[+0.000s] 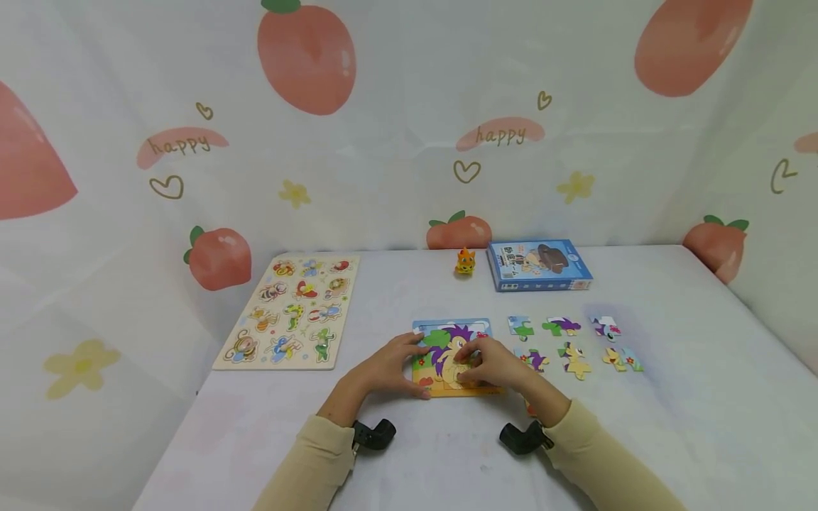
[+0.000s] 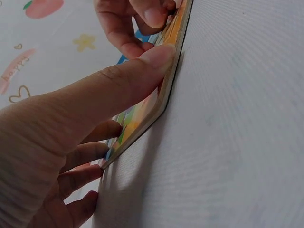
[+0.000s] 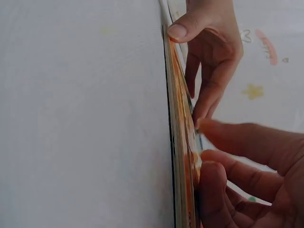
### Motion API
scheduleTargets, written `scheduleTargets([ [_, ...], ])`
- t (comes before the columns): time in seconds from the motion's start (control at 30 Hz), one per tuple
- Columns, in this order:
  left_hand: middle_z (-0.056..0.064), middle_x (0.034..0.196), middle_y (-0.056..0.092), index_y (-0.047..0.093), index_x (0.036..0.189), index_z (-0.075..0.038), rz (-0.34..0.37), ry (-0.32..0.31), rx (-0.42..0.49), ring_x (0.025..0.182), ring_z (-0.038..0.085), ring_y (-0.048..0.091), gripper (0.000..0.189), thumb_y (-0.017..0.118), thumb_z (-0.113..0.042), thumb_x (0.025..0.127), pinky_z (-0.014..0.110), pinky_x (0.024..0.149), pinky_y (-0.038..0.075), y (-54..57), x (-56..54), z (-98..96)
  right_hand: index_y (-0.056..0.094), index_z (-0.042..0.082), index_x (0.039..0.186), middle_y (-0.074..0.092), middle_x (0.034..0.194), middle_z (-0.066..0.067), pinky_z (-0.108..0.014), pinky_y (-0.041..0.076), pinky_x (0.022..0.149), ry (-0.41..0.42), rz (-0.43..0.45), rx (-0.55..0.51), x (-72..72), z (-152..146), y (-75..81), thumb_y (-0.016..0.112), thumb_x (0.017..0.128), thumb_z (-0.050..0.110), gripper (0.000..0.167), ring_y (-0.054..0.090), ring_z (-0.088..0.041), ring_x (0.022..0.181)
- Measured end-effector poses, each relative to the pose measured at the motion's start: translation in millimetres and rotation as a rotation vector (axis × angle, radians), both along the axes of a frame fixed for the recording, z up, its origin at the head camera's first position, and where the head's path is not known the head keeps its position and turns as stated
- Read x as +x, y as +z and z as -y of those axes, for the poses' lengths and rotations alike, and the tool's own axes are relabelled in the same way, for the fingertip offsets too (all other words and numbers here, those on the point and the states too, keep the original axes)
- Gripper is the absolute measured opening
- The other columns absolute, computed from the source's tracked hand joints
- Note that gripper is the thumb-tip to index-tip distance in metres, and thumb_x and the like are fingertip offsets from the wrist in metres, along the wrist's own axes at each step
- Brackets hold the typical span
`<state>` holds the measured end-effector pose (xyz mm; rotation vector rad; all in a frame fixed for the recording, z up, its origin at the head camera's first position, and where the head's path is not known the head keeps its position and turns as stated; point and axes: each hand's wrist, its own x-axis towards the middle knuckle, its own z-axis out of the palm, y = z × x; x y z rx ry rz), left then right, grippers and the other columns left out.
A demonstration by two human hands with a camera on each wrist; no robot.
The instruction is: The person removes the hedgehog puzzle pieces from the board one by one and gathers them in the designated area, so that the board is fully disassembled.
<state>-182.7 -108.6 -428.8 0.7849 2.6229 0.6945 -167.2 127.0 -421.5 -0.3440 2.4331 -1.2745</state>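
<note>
A puzzle board [image 1: 418,326] with a purple-haired cartoon figure lies flat on the table. My left hand [image 1: 390,365] spans its front left corner. In the left wrist view, the left thumb [image 2: 159,57] presses on the board's front edge, and the other fingers touch its left side. Over the board's right half, my right hand [image 1: 495,363] is bent down with its fingertips on the picture. Seen from the right wrist, the thumb and fingers [image 3: 228,135] stand slightly apart at the surface, with no piece visible between them.
Several loose puzzle pieces [image 1: 577,360] lie right of the board, one partly hidden by the right forearm. At left is a wooden insect board [image 1: 332,312]. A small orange toy figure [image 1: 465,262] and a blue box [image 1: 540,265] stand at the back, before a printed cloth.
</note>
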Motion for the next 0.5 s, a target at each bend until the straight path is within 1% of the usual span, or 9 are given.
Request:
scheduleTargets([
  [0.2, 0.003, 0.153, 0.028, 0.051, 0.134, -0.015, 0.005, 0.005, 0.012, 0.143, 0.026, 0.020, 0.079, 0.078, -0.048, 0.068, 0.047, 0.113, 0.026, 2.5, 1.4, -0.4, 0.064, 0.002, 0.095, 0.060, 0.089, -0.006, -0.020, 0.044, 0.055, 0.009, -0.065, 0.032, 2.5, 0.7, -1.3, 0.076, 0.076, 0.011, 0.024, 0.047, -0.014, 0.066],
  [0.5, 0.003, 0.153, 0.029, 0.051, 0.134, -0.014, -0.002, 0.001, 0.019, 0.143, 0.027, 0.020, 0.079, 0.079, -0.047, 0.068, 0.046, 0.114, 0.026, 0.5, 1.5, -0.3, 0.061, 0.002, 0.094, 0.056, 0.085, -0.007, -0.020, 0.043, 0.054, 0.035, -0.069, 0.014, 3.0, -0.8, -2.0, 0.076, 0.076, 0.011, 0.025, 0.047, -0.014, 0.064],
])
